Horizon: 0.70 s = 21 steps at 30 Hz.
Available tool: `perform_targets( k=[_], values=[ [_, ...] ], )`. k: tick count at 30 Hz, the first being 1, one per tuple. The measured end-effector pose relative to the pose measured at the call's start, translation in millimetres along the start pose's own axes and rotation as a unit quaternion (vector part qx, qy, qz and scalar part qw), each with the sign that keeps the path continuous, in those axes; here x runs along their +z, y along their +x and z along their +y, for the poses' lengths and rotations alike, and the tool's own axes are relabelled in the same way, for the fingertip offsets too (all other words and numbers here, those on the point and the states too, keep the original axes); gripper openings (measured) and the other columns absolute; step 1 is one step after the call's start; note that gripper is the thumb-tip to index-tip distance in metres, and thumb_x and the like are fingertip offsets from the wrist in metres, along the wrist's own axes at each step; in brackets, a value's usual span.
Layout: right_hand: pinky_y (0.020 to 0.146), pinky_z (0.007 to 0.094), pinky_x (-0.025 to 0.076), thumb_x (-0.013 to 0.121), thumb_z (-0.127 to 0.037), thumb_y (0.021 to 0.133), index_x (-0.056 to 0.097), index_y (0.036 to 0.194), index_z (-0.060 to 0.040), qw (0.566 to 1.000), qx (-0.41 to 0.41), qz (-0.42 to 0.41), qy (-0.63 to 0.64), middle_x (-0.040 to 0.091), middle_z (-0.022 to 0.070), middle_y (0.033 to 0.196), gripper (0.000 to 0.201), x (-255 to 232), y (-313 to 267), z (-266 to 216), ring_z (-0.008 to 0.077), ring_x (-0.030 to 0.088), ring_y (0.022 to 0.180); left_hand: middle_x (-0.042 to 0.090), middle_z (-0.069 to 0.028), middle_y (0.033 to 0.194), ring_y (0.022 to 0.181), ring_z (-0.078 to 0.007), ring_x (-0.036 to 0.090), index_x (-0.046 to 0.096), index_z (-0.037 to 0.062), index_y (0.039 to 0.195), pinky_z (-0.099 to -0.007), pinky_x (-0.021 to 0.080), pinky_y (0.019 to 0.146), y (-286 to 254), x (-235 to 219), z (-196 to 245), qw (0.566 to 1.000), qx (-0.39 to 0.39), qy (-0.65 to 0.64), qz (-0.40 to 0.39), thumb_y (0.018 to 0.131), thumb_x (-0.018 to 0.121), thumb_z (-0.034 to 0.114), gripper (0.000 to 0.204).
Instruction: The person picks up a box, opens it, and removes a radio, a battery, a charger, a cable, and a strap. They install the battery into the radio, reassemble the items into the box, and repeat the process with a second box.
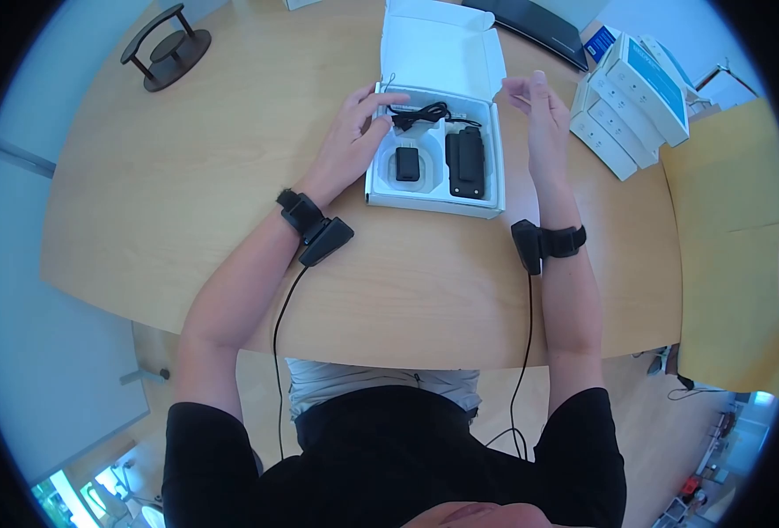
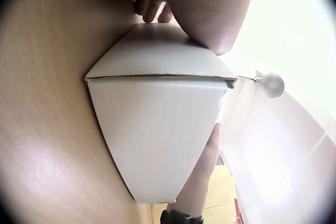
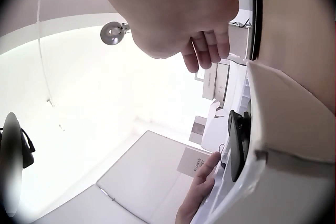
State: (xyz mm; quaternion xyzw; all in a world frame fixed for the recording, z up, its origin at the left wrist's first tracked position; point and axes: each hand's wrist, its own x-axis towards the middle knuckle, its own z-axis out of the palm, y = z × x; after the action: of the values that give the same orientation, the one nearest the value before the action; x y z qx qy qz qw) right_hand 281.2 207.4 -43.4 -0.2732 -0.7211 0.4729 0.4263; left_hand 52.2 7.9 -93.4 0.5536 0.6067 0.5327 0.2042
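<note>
A white cardboard box (image 1: 433,209) lies on the table with its lid (image 1: 438,44) folded back. Inside are a coiled black cable (image 1: 426,113), a small black power adapter (image 1: 407,165) and a flat black device (image 1: 467,164). My left hand (image 1: 354,141) rests at the box's left edge, index finger and thumb reaching over the rim toward the cable. Its other fingers (image 2: 152,9) show past the box's side in the left wrist view. My right hand (image 1: 543,114) is raised beside the right of the box, fingers loosely bent with nothing in them.
Several white boxes (image 1: 632,106) are stacked at the right. A dark screen-like panel (image 1: 535,28) lies behind the lid. A dark round-based stand (image 1: 176,57) is at the far left of the wooden table (image 1: 187,185). A yellow panel (image 1: 733,238) adjoins the right edge.
</note>
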Motion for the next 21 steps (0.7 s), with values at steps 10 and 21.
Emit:
perform_targets(
  k=[10,21],
  values=[
    [0.116,0.0359,0.042,0.045,-0.056,0.113,0.054,0.151,0.0049,0.965,0.177,-0.022,0.193,0.064,0.0170,0.145,0.072,11.7,-10.0,54.7,0.0227,0.059,0.133,0.042,-0.0237,0.165,0.150,-0.0285,0.044,0.019,0.0006,0.170,-0.0391,0.035,0.125,5.4,0.7,5.4,0.975,-0.121,-0.178,0.052,0.115,0.051,0.037,0.073],
    [0.111,0.0351,0.044,0.045,-0.055,0.113,0.062,0.146,0.0009,0.967,0.121,-0.028,0.223,0.070,0.0155,0.137,0.067,11.5,-17.7,46.0,0.0210,0.063,0.125,0.063,-0.0125,0.142,0.129,-0.0224,0.057,0.054,0.0009,0.147,-0.0387,0.042,0.114,74.5,-11.5,-0.7,0.928,-0.195,-0.309,0.065,0.113,0.045,0.055,0.065]
  ],
)
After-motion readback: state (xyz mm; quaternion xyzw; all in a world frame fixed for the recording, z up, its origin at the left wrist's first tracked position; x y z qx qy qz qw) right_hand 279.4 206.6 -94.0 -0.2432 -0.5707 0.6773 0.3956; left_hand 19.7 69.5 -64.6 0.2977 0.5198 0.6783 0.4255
